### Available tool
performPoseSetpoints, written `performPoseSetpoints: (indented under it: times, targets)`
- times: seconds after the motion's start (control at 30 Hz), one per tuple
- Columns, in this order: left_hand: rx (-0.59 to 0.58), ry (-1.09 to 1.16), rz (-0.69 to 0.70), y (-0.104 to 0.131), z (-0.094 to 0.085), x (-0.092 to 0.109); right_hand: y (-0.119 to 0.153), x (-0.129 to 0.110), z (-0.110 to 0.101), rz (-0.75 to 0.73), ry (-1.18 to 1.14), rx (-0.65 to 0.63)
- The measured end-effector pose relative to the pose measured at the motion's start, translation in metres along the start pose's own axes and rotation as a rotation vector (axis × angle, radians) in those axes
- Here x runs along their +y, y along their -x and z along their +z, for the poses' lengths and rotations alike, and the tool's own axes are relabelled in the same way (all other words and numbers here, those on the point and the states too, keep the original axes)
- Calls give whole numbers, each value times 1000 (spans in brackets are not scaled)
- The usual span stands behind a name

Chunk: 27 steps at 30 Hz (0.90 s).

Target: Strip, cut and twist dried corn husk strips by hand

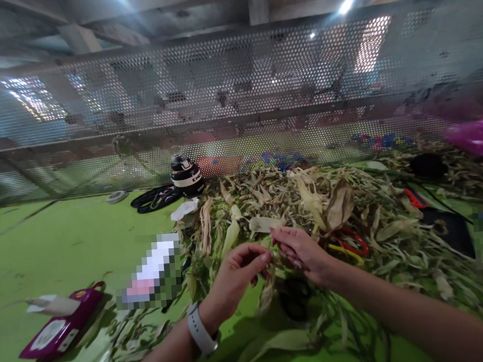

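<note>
My left hand (241, 268), with a pale watch strap (200, 328) at its wrist, is closed in a pinch on a dry corn husk (267, 294) that hangs below its fingertips. Close beside it, my right hand (302, 251) also pinches, its fingertips at a pale husk strip (265, 224). Fingers hide where the husk pieces meet. A broad heap of dried corn husks (262, 188) spreads behind and to the right. Under my hands lie dark scissors (294, 299), partly in shadow, and a long husk (273, 344).
A black-and-white bottle (186, 176) stands at the back by a perforated metal screen (219, 94). On the green table (71, 231) are a magenta object (65, 331) at left, red loops (355, 242) at right and a black flat item (449, 230).
</note>
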<state>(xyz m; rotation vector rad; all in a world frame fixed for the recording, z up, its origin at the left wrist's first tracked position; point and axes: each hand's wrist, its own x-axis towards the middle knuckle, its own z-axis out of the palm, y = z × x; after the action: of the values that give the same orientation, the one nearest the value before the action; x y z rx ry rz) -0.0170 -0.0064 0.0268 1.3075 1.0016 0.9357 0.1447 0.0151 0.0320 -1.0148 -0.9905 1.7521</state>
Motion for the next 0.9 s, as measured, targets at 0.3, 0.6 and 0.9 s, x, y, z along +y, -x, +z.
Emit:
performPoseSetpoints:
  times: [0.3,0.6,0.9]
  targets:
    - [36,152,-86,-8,-12,0,-3,-2,-13,107,132,-71]
    - [89,138,-123,-14,-7,-5,-10,8,-25,53,376,-170]
    - [41,175,-206,-17,-10,-14,-14,12,-17,-17,456,-330]
